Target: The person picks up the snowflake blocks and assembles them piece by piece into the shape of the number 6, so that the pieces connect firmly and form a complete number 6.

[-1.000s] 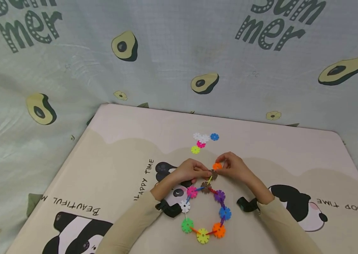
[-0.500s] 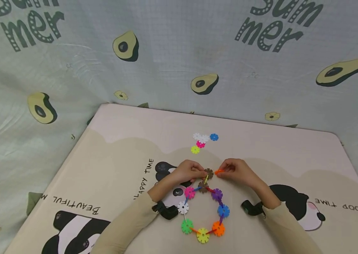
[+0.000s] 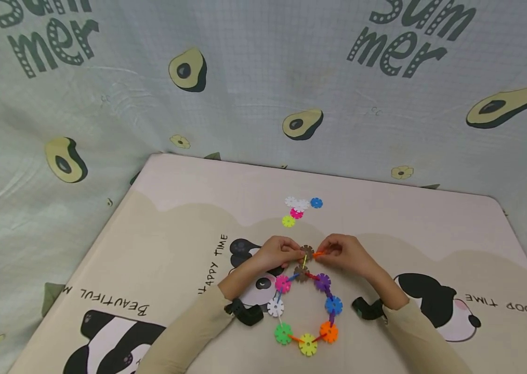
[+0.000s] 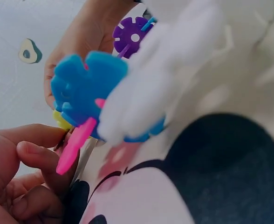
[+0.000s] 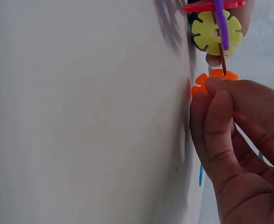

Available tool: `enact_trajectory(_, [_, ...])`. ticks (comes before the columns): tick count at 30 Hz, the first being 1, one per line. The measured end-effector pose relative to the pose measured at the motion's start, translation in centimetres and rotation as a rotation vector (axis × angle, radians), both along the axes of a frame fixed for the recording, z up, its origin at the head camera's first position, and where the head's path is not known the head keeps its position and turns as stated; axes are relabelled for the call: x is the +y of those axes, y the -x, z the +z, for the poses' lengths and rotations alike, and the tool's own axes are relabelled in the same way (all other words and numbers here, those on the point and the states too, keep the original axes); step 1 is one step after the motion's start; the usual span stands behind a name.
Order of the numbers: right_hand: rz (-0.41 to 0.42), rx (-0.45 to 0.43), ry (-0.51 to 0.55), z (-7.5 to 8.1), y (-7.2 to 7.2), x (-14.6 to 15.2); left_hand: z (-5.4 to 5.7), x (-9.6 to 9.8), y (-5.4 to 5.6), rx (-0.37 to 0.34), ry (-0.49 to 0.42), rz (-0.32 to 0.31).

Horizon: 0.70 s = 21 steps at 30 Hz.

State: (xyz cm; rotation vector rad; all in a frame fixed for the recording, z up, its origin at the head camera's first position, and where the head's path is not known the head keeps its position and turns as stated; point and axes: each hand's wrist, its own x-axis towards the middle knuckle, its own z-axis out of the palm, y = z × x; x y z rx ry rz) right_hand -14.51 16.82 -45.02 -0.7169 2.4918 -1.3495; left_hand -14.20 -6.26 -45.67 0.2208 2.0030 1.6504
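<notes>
A ring of colorful notched snowflake discs, among them a green disc (image 3: 284, 334) and a purple disc (image 3: 322, 282), lies before me in the head view. From its far end a yellow disc (image 5: 217, 32) joins a brown disc (image 3: 307, 250). My left hand (image 3: 280, 253) pinches that brown disc at its left side; blue and pink discs partly cover those fingertips in the left wrist view. Between thumb and fingers, my right hand (image 3: 346, 252) pinches an orange disc (image 3: 319, 254). It is edge-on at the brown disc's right rim; how far the notches engage, I cannot tell.
Loose discs lie beyond the hands: white (image 3: 300, 204), blue (image 3: 316, 202), pink (image 3: 297, 213) and yellow (image 3: 289, 221). A panda-printed cover (image 3: 188, 197) spreads over the table. An avocado-patterned sheet (image 3: 245, 83) hangs behind it.
The orange disc has turned from face-on to edge-on, came away from the brown disc, then met its right rim again. The ring's near end has shifted slightly right.
</notes>
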Motion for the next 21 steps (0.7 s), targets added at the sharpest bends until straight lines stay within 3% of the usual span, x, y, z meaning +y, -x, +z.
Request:
enact_trajectory(9, [0.011, 0.079, 0.051, -0.01, 0.22, -0.04, 0.04, -0.23, 0.32, -0.011, -0.01, -0.043])
enact_trajectory(21, [0.091, -0.003, 0.134, -0.39, 0.52, 0.57, 0.08, -0.49, 0.69, -0.021, -0.005, -0.132])
